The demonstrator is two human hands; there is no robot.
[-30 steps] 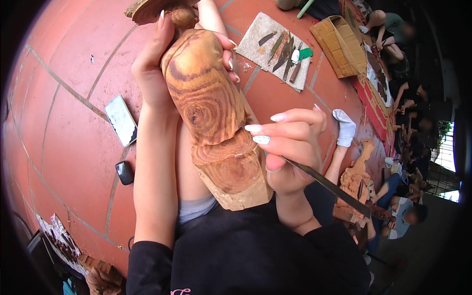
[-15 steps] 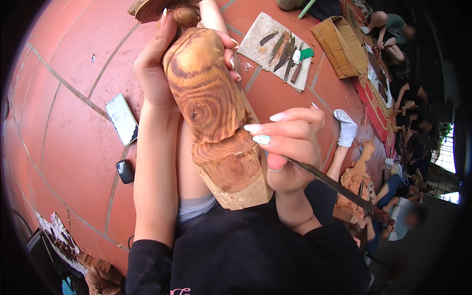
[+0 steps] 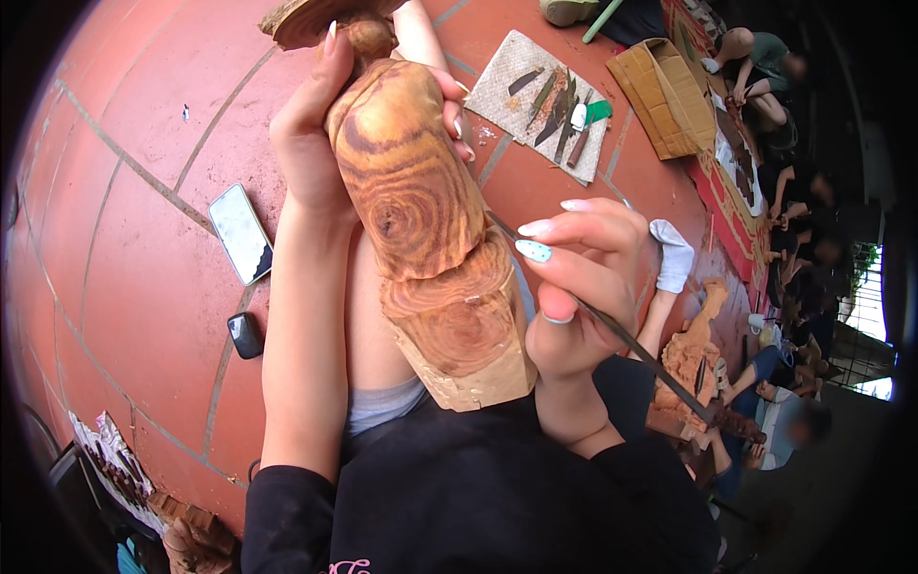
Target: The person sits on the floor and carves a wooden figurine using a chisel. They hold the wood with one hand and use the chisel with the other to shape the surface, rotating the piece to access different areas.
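My left hand (image 3: 311, 143) is wrapped round the neck and upper part of a wooden carving (image 3: 411, 182), a figure in brown, ringed grain with a pale, flat-cut base towards my lap. On the right, my right hand (image 3: 593, 277) pinches the dark metal shaft of a long thin carving tool (image 3: 660, 371) much like a pen. Its brown wooden handle points away to the lower right. The tool's tip reaches the right edge of the carving, by the groove above the base; whether it touches the wood I cannot tell.
Several blades lie on a pale cloth (image 3: 512, 72) on the tiled floor. Beside it stands a cardboard box (image 3: 660, 96). Left of my arm are a phone (image 3: 239, 232) and a small black case (image 3: 245, 335). Another rough carving (image 3: 684, 368) and several people are at the right.
My right hand has moved slightly right and up, and more of the tool's tip shows beyond the fingers. The carving has shifted a little to the right with my left hand.
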